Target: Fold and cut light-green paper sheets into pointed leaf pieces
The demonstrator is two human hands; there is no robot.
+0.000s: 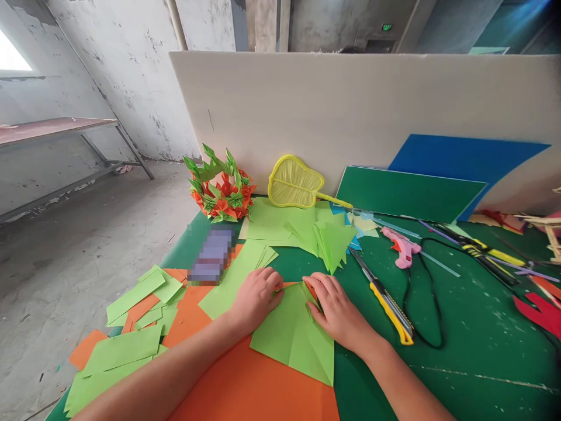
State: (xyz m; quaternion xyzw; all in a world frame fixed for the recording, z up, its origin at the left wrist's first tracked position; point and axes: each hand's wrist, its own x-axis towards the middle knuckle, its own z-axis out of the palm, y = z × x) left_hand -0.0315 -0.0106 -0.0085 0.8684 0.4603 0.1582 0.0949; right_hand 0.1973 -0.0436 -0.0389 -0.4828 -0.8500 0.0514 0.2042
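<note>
A creased sheet of light green paper (298, 333) lies on a large orange sheet (258, 386) in front of me. My left hand (259, 295) pinches its upper left edge between thumb and fingers. At the upper right edge, my right hand (333, 304) has its thumb and fingers closed on the same paper. Fold lines run down the sheet. Just beyond my hands rest folded green paper pieces (331, 240) on flat green sheets (267, 219). Another green sheet (232, 280) is beside my left forearm.
Green and orange paper rectangles (127, 351) are piled at the left. A folded-paper ring (223, 190) and a yellow leaf-shaped fan (293, 184) stand at the back. Rightward lie a yellow utility knife (390, 316), a pink glue gun (401, 247) with its cord, and a green board (407, 193).
</note>
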